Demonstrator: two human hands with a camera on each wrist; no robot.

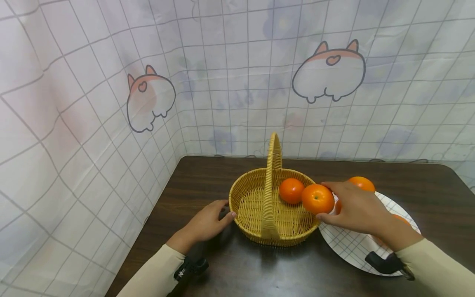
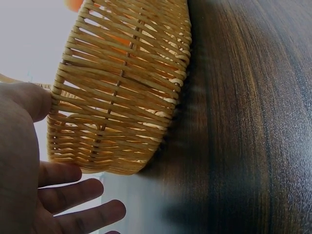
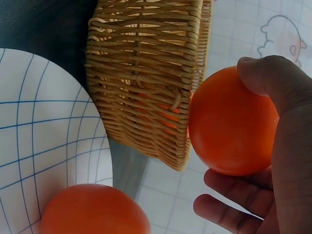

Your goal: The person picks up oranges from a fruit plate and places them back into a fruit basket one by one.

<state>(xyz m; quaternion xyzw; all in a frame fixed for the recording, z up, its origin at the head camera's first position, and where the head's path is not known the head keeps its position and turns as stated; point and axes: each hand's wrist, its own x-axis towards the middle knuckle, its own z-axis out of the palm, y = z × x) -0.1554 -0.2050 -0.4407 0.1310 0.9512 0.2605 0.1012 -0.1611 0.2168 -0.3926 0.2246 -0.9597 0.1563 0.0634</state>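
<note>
My right hand (image 1: 358,208) grips an orange (image 1: 317,199) between thumb and fingers at the right rim of the wicker basket (image 1: 250,222). In the right wrist view this held orange (image 3: 231,124) overlaps the basket's rim. Another orange (image 1: 291,190) lies inside the basket, right of its arched handle (image 1: 269,185). My left hand (image 1: 205,220) touches the basket's left rim with thumb and index finger. The left wrist view shows its other fingers (image 2: 90,217) extended, apart from the wicker.
A white plate (image 1: 346,245) with a grid pattern stands right of the basket. More oranges lie on it, including one at the back (image 1: 361,183), partly hidden by my right hand. A patterned curtain (image 1: 237,82) hangs behind the dark wooden table (image 1: 237,274).
</note>
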